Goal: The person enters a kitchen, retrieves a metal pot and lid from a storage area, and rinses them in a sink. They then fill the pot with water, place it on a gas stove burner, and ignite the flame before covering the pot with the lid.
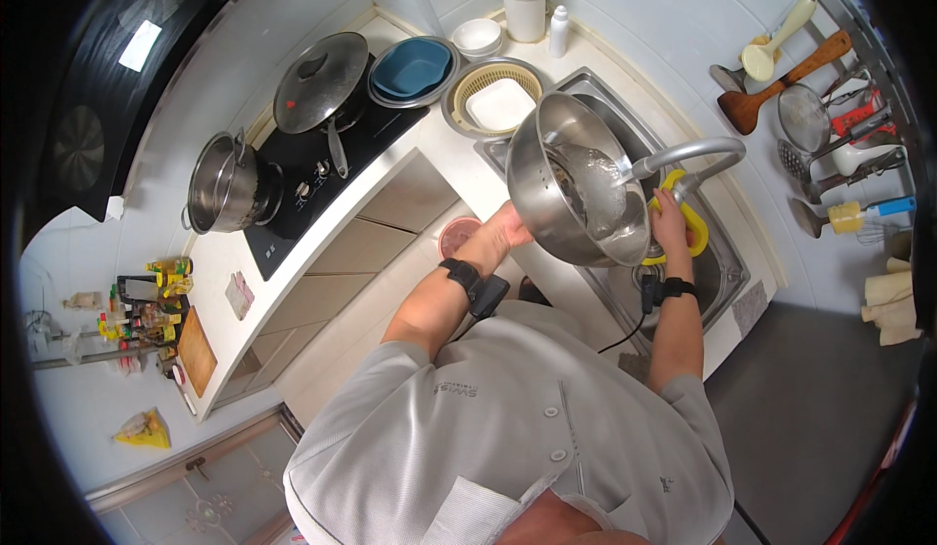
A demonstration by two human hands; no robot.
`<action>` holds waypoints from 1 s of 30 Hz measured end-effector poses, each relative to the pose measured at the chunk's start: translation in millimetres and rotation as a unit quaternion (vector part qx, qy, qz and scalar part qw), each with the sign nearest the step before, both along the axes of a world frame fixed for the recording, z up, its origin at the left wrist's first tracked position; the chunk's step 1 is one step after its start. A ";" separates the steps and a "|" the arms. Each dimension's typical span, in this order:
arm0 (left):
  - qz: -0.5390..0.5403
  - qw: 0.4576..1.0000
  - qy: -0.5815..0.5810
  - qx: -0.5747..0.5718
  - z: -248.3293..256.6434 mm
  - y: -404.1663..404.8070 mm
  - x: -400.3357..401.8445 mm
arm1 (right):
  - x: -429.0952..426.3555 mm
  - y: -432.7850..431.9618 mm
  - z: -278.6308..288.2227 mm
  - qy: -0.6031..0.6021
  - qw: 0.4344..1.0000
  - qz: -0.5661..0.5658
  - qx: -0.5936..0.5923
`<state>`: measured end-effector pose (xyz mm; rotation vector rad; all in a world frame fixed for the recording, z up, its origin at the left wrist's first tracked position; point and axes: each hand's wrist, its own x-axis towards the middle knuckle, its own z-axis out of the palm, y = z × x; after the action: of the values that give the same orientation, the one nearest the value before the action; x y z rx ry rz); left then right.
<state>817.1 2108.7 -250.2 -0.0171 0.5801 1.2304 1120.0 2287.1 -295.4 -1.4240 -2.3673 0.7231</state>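
A large stainless-steel basin is tilted over the sink, with its opening facing right. Clear water shows inside it. My left hand grips the basin's lower left side, its fingers partly hidden behind the metal. The curved faucet reaches over the basin's rim, its spout end at the opening. Between the basin and a yellow plastic rimmed container, my right hand is at the faucet's lower part. What its fingers close on is hard to make out.
Left of the sink stand a beige colander with a white dish, a blue basin and white bowls. A lidded pan and a steel pot occupy the cooktop. Utensils, including a wooden spatula, hang at right.
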 end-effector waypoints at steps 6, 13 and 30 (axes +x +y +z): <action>0.013 1.000 0.002 0.001 1.5 0.7 3.2 | 4.7 16.0 2.8 -0.003 1.000 -0.005 -0.021; 0.012 0.999 -0.040 0.015 0.3 3.5 0.2 | 5.7 42.0 14.4 -0.020 1.000 -0.004 -0.019; 0.021 1.000 -0.019 0.005 -7.0 12.4 4.1 | 9.2 47.3 41.3 -0.103 0.992 -0.066 -0.017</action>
<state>821.2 2121.1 -257.3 -0.0437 0.5430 1.2722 1129.2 2334.4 -254.1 -1.7277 -2.3890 0.6116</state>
